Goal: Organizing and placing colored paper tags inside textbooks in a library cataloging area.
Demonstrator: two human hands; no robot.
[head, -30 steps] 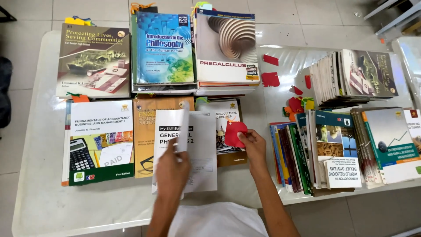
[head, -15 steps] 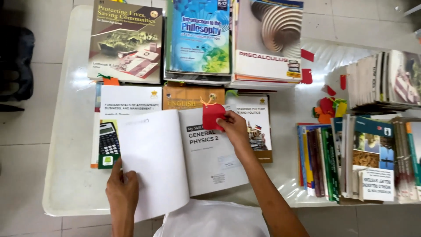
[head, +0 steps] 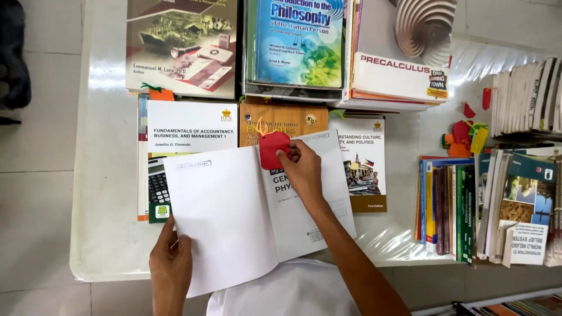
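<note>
Bright, even daylight throughout. Strong glare on the glossy white table (head: 105,175), with blown-out patches along the left side and on the far right beside the stacked books (head: 527,96). Soft, short shadows only, under the open book (head: 252,210) and the right hand (head: 301,169). Sharp in the centre; slightly soft toward the edges. Mild wide-angle bending at the far corners. Bare pages nearly overexposed.
</note>
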